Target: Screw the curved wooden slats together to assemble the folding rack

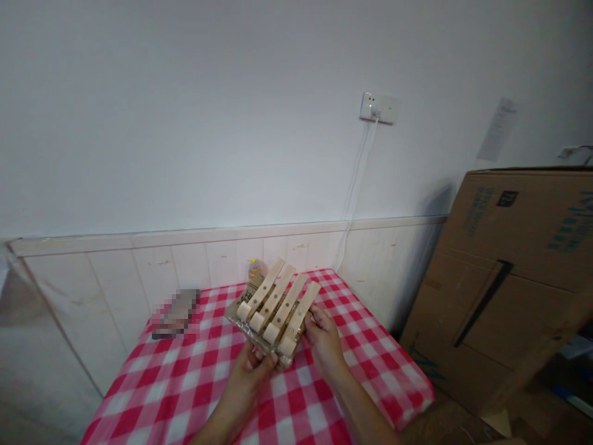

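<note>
Between my hands, above the table, is a tilted cardboard panel [235, 314] with a shiny, clear covering along its near edge. Several pale wooden slats [290, 306] lie side by side across it, with dark screw-like dots and a thicker block at each near end. My left hand [254, 364] grips the panel's near edge, thumb on top. The panel's right side is held by my right hand [323, 334], whose fingers are partly hidden behind it.
A red-and-white checked cloth [199, 383] covers the table. A blurred-out flat object [178, 312] lies at left, and a small yellow-topped item [254, 267] stands by the wall. Large cardboard boxes [519, 259] lean at right. White cords [356, 179] hang from the wall socket [377, 108].
</note>
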`<state>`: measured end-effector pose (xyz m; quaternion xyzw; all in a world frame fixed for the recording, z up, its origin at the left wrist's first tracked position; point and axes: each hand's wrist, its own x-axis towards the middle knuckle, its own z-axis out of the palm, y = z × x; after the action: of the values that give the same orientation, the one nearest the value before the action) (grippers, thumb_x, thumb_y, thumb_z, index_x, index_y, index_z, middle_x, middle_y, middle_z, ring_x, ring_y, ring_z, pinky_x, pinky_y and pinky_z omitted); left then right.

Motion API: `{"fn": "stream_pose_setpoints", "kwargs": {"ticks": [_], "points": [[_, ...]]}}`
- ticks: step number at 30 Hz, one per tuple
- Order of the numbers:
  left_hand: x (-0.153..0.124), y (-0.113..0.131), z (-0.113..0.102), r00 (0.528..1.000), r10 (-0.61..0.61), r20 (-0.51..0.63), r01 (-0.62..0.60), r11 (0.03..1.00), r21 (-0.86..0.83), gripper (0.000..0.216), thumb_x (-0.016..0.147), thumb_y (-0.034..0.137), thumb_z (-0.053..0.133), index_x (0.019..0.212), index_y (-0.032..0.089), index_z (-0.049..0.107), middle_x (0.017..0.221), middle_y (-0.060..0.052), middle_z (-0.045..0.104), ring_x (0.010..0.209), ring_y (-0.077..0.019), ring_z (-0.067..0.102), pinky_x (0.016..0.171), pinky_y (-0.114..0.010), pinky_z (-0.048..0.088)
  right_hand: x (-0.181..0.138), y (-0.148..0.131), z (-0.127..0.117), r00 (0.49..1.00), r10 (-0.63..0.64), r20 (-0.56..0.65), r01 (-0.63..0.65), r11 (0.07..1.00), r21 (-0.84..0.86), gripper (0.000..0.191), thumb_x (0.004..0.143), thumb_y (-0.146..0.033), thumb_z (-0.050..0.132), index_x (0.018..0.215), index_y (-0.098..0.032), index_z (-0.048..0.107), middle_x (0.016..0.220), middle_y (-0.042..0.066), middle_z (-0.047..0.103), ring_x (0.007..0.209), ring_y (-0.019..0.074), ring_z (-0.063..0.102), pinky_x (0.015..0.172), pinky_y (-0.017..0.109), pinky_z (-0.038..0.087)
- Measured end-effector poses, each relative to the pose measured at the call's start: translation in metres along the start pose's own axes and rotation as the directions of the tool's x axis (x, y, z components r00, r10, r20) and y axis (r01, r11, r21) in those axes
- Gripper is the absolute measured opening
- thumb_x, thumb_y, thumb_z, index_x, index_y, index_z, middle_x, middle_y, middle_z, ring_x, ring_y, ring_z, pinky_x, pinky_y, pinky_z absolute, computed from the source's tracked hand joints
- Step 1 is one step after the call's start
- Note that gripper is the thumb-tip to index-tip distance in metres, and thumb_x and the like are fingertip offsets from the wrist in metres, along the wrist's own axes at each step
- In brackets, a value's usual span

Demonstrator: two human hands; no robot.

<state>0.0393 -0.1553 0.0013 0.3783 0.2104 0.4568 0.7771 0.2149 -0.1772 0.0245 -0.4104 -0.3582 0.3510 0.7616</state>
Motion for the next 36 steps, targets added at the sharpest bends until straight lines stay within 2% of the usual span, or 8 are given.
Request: {"fn": "stream_pose_setpoints", "kwargs": {"ticks": [4,7,11,16,21,25,28,36], "points": [[0.004,0.007,-0.008,1.000,0.014,0.000,-0.014,1.000,-0.012,0.054,0.067,0.022,0.096,0.116,0.021,0.072,0.112,-0.012,0.079,0.105,-0.0310,0.076,0.097,-0.045,0.058,0.014,-0.005,-0.003,0.998,0.039,0.052,-0.040,0.999,0.007,0.034,0.076,-0.033,0.081,0.109,-0.024,0.081,0.111,0.008,0.083,0.105,0.0297,0.076,0.093,0.042,0.058],[0.010,0.020,-0.019,0.995,0.048,-0.090,-0.057,0.993,-0.100,0.050,0.066,0.013,0.088,0.113,0.022,0.073,0.101,-0.006,0.078,0.098,-0.0266,0.076,0.093,-0.042,0.059,0.024,-0.011,-0.008,0.996,0.049,0.077,-0.048,0.999,-0.022,0.034,0.073,-0.031,0.080,0.106,-0.025,0.081,0.110,0.007,0.084,0.106,0.0313,0.076,0.094,0.044,0.058],[0.015,0.032,-0.026,0.994,-0.021,-0.106,0.004,0.988,-0.156,0.035,0.072,0.015,0.082,0.106,0.017,0.075,0.105,-0.008,0.079,0.092,-0.0229,0.075,0.080,-0.033,0.061,0.036,-0.015,-0.015,0.993,0.065,0.095,-0.061,0.997,-0.046,0.030,0.070,-0.031,0.079,0.099,-0.025,0.081,0.109,0.006,0.084,0.109,0.0321,0.076,0.098,0.046,0.057],[0.019,0.030,-0.024,0.987,-0.069,-0.147,0.041,0.982,-0.186,0.024,0.075,0.013,0.082,0.098,0.015,0.075,0.099,-0.009,0.080,0.083,-0.0203,0.075,0.070,-0.029,0.060,0.040,-0.014,-0.018,0.994,0.050,0.101,-0.041,0.995,-0.088,0.026,0.070,-0.030,0.078,0.096,-0.025,0.080,0.110,0.006,0.084,0.112,0.0319,0.075,0.104,0.047,0.053],[0.019,0.030,-0.023,0.987,-0.058,-0.149,0.027,0.979,-0.201,0.035,0.076,0.009,0.081,0.109,0.018,0.075,0.114,-0.009,0.079,0.096,-0.0232,0.077,0.078,-0.031,0.062,0.037,-0.021,-0.016,0.994,0.011,0.112,0.002,0.993,-0.114,0.023,0.073,-0.028,0.077,0.096,-0.025,0.079,0.110,0.005,0.083,0.111,0.0298,0.074,0.106,0.045,0.051],[0.016,0.031,-0.024,0.996,-0.057,-0.074,0.045,0.988,-0.150,0.045,0.079,0.015,0.083,0.122,0.018,0.072,0.122,-0.012,0.078,0.108,-0.0297,0.076,0.089,-0.038,0.062,0.037,-0.030,-0.013,0.992,-0.025,0.123,0.040,0.992,-0.121,0.024,0.074,-0.027,0.077,0.097,-0.025,0.078,0.105,0.005,0.083,0.106,0.0290,0.074,0.101,0.043,0.052],[0.017,0.030,-0.027,0.998,-0.044,-0.038,0.038,0.989,-0.143,0.046,0.080,0.018,0.085,0.124,0.019,0.072,0.121,-0.012,0.078,0.110,-0.0305,0.076,0.093,-0.041,0.062,0.038,-0.034,-0.012,0.991,-0.045,0.123,0.061,0.990,-0.124,0.025,0.072,-0.026,0.077,0.097,-0.025,0.078,0.104,0.005,0.082,0.106,0.0285,0.074,0.103,0.044,0.051],[0.021,0.026,-0.031,0.997,-0.049,-0.054,0.039,0.984,-0.172,0.050,0.076,0.017,0.088,0.124,0.018,0.072,0.119,-0.011,0.078,0.106,-0.0284,0.077,0.093,-0.040,0.061,0.038,-0.037,-0.010,0.992,-0.049,0.117,0.064,0.991,-0.120,0.022,0.070,-0.023,0.078,0.092,-0.025,0.077,0.101,0.004,0.082,0.101,0.0276,0.074,0.101,0.043,0.051]]}}
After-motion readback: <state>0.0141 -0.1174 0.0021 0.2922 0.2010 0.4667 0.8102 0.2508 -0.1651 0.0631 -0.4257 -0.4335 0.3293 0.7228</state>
